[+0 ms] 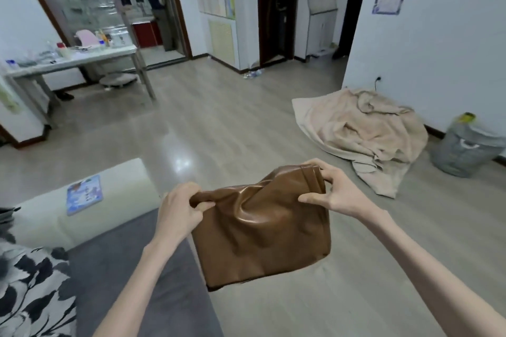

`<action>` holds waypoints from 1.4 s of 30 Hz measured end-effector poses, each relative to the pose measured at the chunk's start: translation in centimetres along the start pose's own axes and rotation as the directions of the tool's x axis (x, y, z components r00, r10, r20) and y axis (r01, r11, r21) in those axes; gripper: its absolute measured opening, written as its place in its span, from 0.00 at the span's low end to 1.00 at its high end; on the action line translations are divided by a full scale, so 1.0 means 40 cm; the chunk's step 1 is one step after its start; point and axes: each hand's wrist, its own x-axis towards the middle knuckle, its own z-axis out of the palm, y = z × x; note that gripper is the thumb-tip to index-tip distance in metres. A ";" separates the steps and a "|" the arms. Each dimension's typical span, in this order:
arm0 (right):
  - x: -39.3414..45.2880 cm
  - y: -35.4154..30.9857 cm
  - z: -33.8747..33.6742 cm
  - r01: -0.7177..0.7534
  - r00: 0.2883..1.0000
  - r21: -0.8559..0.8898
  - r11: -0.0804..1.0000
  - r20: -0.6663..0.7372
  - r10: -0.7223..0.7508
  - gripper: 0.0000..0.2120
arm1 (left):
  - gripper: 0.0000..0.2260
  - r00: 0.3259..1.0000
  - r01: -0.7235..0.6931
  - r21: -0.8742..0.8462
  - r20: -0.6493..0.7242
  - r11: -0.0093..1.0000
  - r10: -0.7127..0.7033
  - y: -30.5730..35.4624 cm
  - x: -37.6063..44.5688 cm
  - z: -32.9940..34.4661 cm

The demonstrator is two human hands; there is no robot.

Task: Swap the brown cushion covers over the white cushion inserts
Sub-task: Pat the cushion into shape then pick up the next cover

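The glossy brown leather-like cushion cover point(260, 227) hangs in mid-air in front of the person, top edge running left to right, body drooping toward the wearer. The left hand point(179, 212) grips the bunched upper left corner; the right hand point(335, 190) pinches the folded upper right corner. Below left lies the grey sofa seat point(131, 268); pale wood-look floor point(219, 123) extends ahead. A crumpled beige blanket point(364, 131) lies well apart, right.
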 end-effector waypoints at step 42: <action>-0.507 0.536 -1.086 -0.593 0.805 -0.720 0.360 -0.514 0.296 0.42 | 0.17 0.389 0.269 -0.686 0.719 0.676 0.576 1.496 0.325 0.923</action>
